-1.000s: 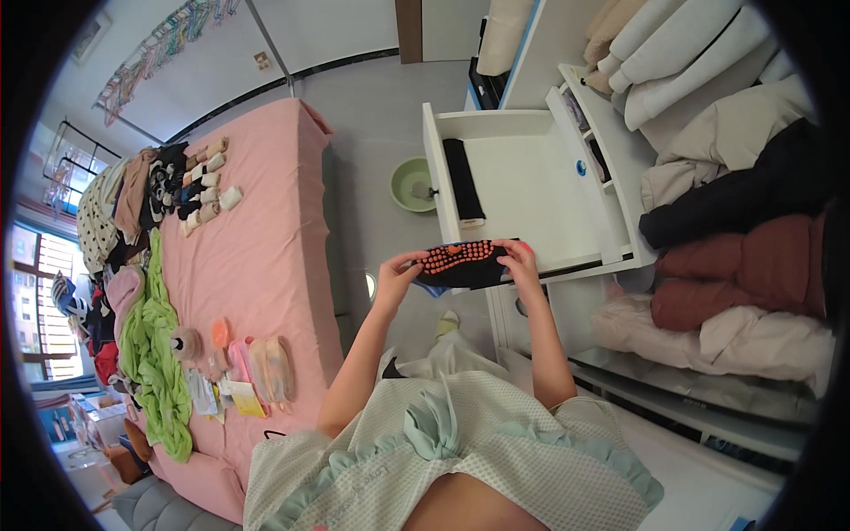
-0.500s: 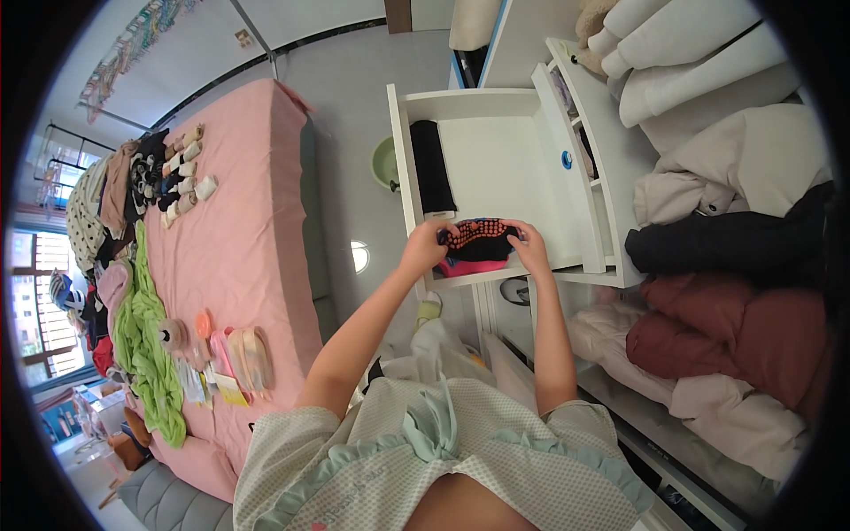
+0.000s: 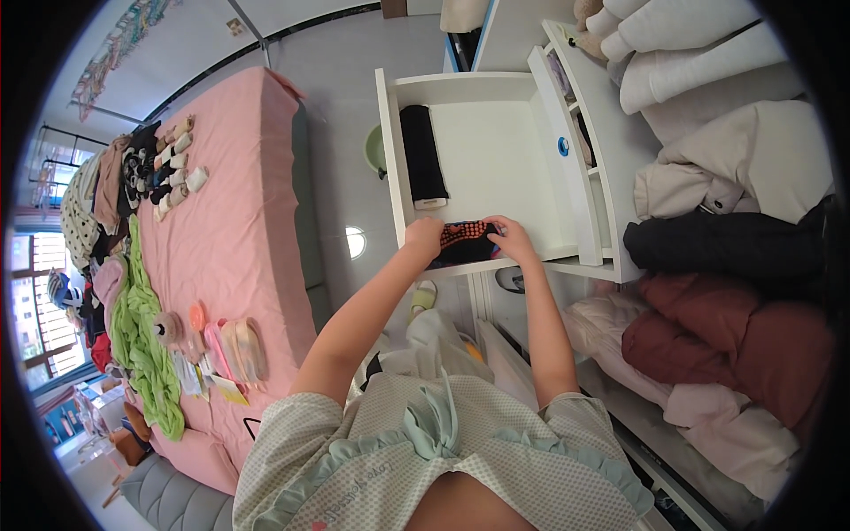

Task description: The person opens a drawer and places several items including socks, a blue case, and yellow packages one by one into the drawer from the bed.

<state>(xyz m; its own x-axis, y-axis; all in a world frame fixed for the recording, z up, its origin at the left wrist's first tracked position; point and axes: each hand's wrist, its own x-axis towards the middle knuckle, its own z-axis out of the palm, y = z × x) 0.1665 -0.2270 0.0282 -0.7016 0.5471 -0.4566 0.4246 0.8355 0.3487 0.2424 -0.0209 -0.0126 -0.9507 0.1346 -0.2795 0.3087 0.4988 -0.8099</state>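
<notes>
Both my hands are closed on black grip socks (image 3: 467, 247) with orange rubber dots, low at the near end of the open white drawer (image 3: 496, 133). My left hand (image 3: 423, 234) pinches their left edge near the drawer's left wall, its fingertips partly hidden. At their right edge, the fingers of my right hand (image 3: 510, 239) hold on. Along the drawer's left side lies a long, folded black garment (image 3: 425, 155) with a pale end. Whatever lies beneath the socks is mostly hidden.
The drawer sticks out from a white cabinet (image 3: 602, 217). Clothes, including a brown-red padded jacket (image 3: 699, 319), fill the right. A bed with a pink sheet (image 3: 230, 212) stands left, holding rolled socks (image 3: 173, 173), clothes and pouches. A green basin (image 3: 375, 150) sits on the floor.
My hands have pressed the grip socks down and toward the drawer's near wall. The bright pink item seen below them is now largely covered. The view has shifted slightly.
</notes>
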